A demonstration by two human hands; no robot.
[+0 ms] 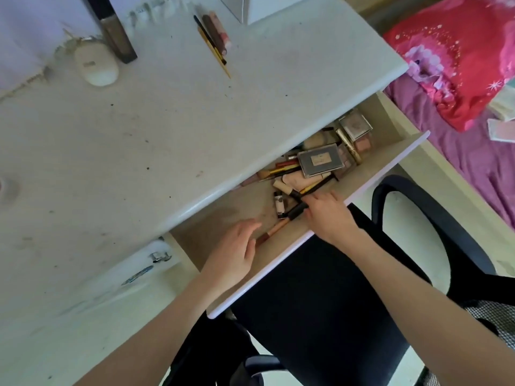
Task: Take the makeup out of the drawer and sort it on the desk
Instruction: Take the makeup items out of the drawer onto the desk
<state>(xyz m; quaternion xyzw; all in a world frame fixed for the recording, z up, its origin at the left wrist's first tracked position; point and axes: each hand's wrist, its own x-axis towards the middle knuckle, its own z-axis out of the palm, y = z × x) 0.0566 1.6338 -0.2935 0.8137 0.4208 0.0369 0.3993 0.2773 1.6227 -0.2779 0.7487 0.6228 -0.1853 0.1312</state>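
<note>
Black chair (pixel 320 316) sits closest, under the open drawer (pixel 278 270). Right hand (pixel 328 215) pinches a black-handled brush (pixel 296 211) near the drawer's front edge; left hand (pixel 237 252) hovers relaxed, holding nothing, by a wooden-handled brush (pixel 274 229). Brushes look light, stiff and slim, so I'd grab mid-handle. Glossy compact (pixel 320 160) behind looks slippery, maybe fragile.
</note>
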